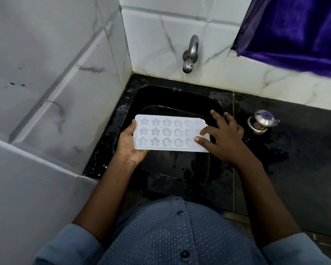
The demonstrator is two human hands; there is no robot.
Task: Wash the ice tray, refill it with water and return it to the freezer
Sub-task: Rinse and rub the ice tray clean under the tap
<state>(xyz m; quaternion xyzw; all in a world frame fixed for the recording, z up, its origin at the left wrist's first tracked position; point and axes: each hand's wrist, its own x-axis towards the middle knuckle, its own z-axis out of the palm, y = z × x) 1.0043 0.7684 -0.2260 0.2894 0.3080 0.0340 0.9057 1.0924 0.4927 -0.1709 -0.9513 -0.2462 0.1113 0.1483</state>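
Ice tray [161, 134], white with star and flower moulds facing up, is held flat over the black sink [180, 99]. The dark, wet worktop [304, 150] surrounds the sink, and a purple curtain [294, 31] hangs behind it to the right. The left hand [130, 146] grips the tray's left end, thumb on top; the right hand [224, 138] rests spread, straight-fingered, on its right end. A steel tap [189, 54] juts from the wall behind the sink. A small lidded pot [260, 122] stands right of the sink.
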